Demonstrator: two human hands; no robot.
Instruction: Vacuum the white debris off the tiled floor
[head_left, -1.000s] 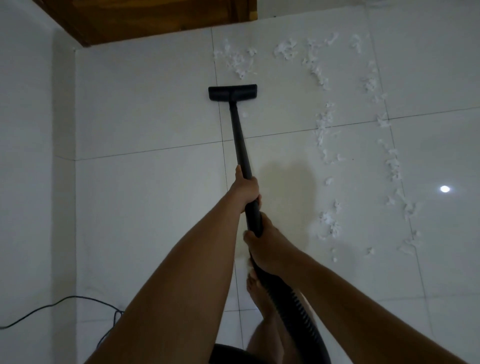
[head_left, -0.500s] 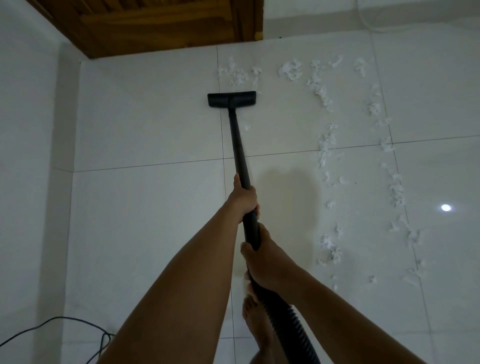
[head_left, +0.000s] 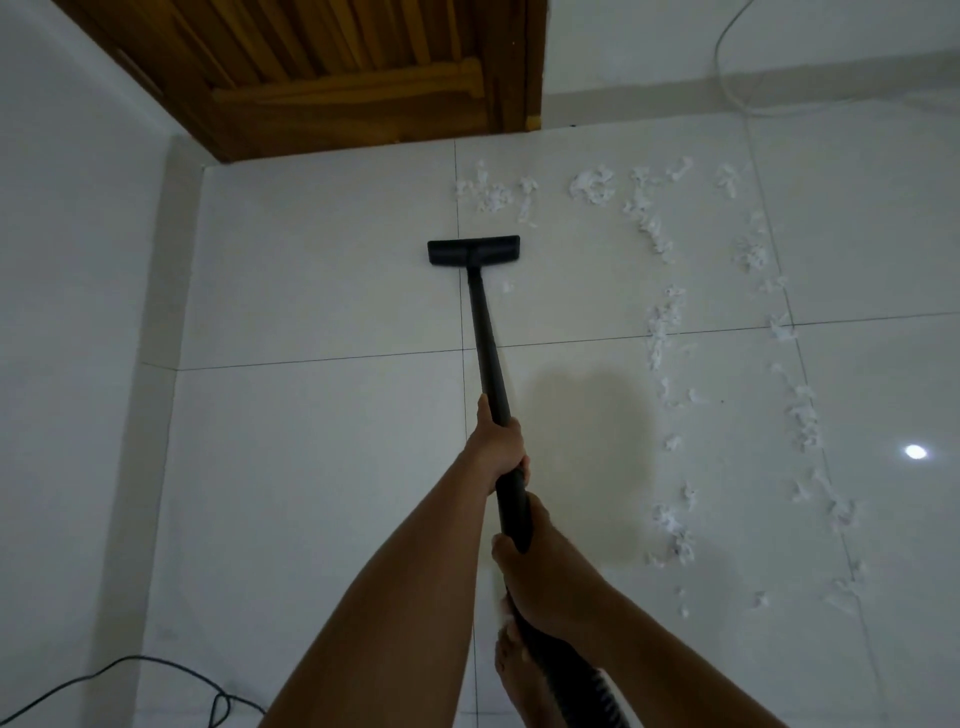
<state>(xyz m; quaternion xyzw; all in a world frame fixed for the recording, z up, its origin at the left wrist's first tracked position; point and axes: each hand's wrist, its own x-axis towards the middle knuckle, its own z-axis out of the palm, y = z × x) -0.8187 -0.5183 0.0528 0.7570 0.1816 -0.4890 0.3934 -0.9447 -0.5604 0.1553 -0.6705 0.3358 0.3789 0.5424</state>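
Observation:
A black vacuum wand (head_left: 488, 353) runs from my hands to a flat black floor head (head_left: 473, 251) resting on the white tiled floor (head_left: 322, 441). My left hand (head_left: 496, 447) grips the wand higher up. My right hand (head_left: 540, 571) grips it lower, where the ribbed hose (head_left: 587, 691) begins. White shredded debris (head_left: 493, 195) lies just beyond the head, and more debris (head_left: 662, 332) trails down the floor to the right in two loose lines. One small scrap (head_left: 507, 286) lies right of the wand, near the head.
A wooden door (head_left: 332, 73) stands at the far wall. A white wall (head_left: 72, 312) runs along the left. A black cable (head_left: 156, 675) lies on the floor at the lower left. A thin white cord (head_left: 727, 78) hangs at the upper right. My bare foot (head_left: 519, 675) is under the hose.
The view has tilted up, showing more of the door. The floor head has drawn slightly back from the far debris. Both hands keep their grip on the wand.

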